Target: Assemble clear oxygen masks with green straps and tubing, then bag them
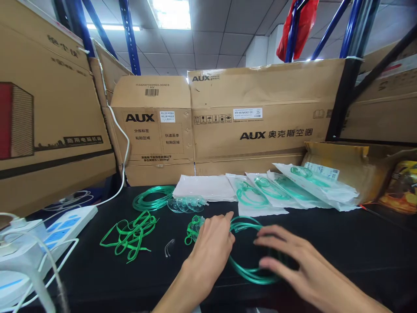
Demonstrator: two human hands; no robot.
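A coil of green clear tubing (252, 276) lies in front of me on the black table. My left hand (213, 237) is closed at its left side, fingers curled round the tubing; the exact grip is hidden. Spread over the coil's right side is my right hand (293, 256), thumb and fingers apart and slightly blurred. Just left of my left hand, a clear mask with a green elastic strap (193, 230) is partly covered. A small bent metal strip or clip (168, 248) lies farther left, beside a heap of green elastic straps (130, 234).
Behind are another green tubing coil (153, 198), a row of clear masks (185, 204), white sheets or bags (205, 188) and several packed tubing sets (252, 193). A power strip (68, 226) with white cables occupies the left. Cardboard boxes (260, 100) wall the back.
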